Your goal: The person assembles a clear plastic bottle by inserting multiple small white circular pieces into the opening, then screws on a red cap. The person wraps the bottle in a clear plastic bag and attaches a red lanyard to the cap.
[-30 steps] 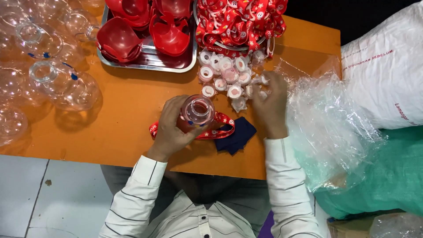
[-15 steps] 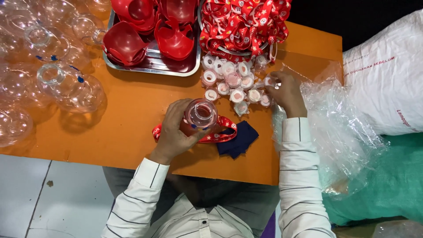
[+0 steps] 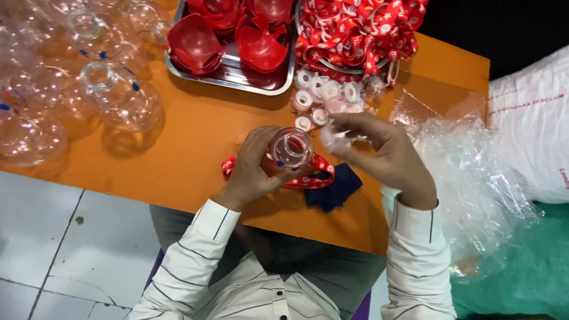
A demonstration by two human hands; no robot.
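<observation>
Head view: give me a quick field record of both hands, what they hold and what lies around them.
left hand: grips a clear bottle, mouth up
right hand: holds a small white cap beside the bottle mouth
under bottle: red strap and dark blue cloth
cap pile: loose on the orange table
metal tray: red plastic pieces
far left: empty clear bottles
right: clear plastic bag
</observation>
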